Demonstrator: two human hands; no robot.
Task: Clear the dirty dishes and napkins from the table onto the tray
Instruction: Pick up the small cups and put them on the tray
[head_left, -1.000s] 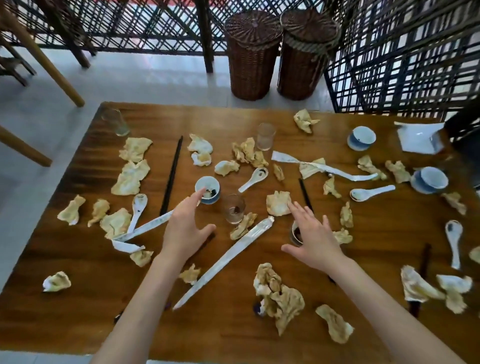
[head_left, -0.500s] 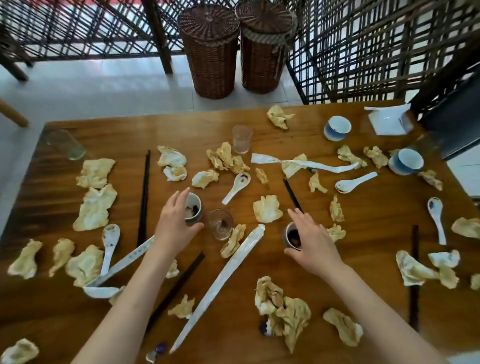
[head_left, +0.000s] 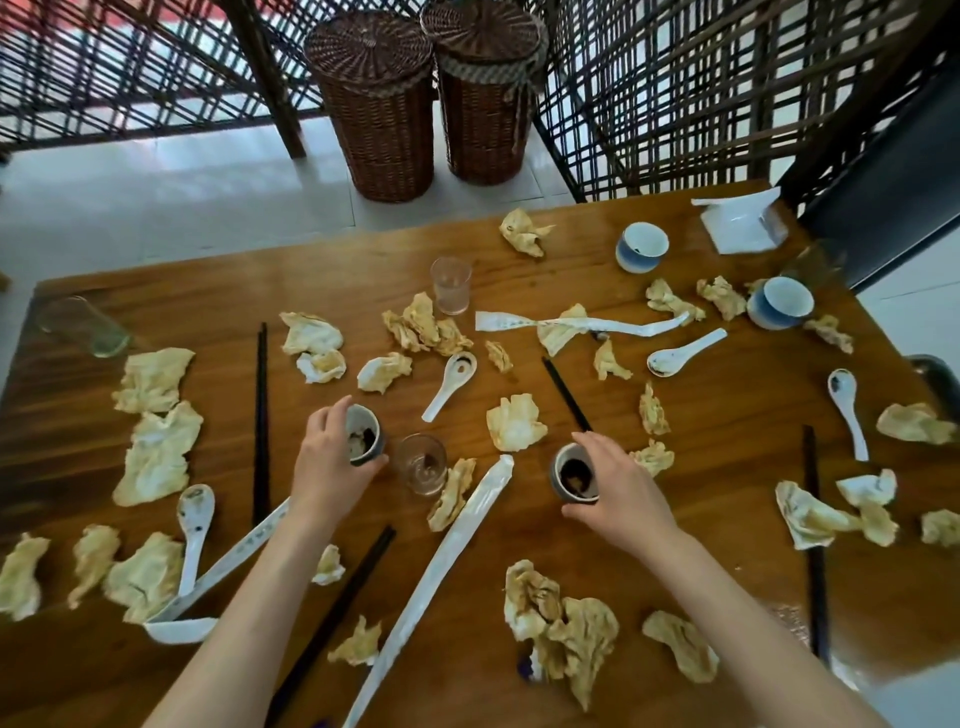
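Two hands grip cups on the brown wooden table (head_left: 727, 467); the left hand (head_left: 324, 467) curls round a small stained ceramic cup (head_left: 365, 434); the right hand (head_left: 618, 491) clasps a second dark-stained cup (head_left: 571, 475); a small clear glass (head_left: 423, 462) stands between them; crumpled yellowed napkins (head_left: 517, 428) lie scattered around.

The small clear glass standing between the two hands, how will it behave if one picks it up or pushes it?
The small glass looks rigid and probably breakable, being clear and thin-walled. It stands upright and is taller than wide, so a sideways push may tip it. Dark residue at the bottom suggests it is nearly empty, likely light.
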